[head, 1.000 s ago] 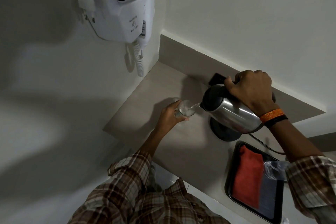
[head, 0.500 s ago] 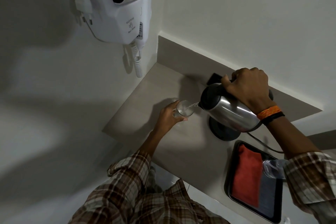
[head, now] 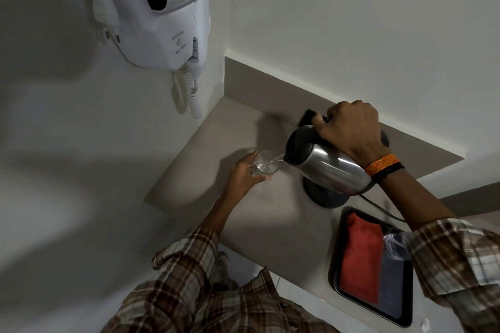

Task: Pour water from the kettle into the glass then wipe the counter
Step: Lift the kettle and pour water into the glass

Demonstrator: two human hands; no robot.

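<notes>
A steel kettle (head: pixel 327 167) with a black lid hangs tilted to the left above its round black base (head: pixel 326 197). My right hand (head: pixel 349 130) grips its handle from above. A thin stream of water runs from the spout into a clear glass (head: pixel 266 165) that stands on the grey counter (head: pixel 270 222). My left hand (head: pixel 243 173) is wrapped around the glass from the left. A folded red cloth (head: pixel 359 257) lies in a black tray (head: pixel 335 267) at the lower right, beside a grey cloth (head: pixel 391 281).
A white wall-mounted hair dryer (head: pixel 162 13) with a coiled cord hangs over the counter's left corner. A black socket (head: pixel 308 116) sits on the back wall behind the kettle. A crinkled clear plastic item (head: pixel 395 246) lies in the tray. The kettle's cord (head: pixel 378 207) runs right.
The kettle has stayed tilted over the glass with water still running. Both hands hold their grips; only the camera view has shifted slightly.
</notes>
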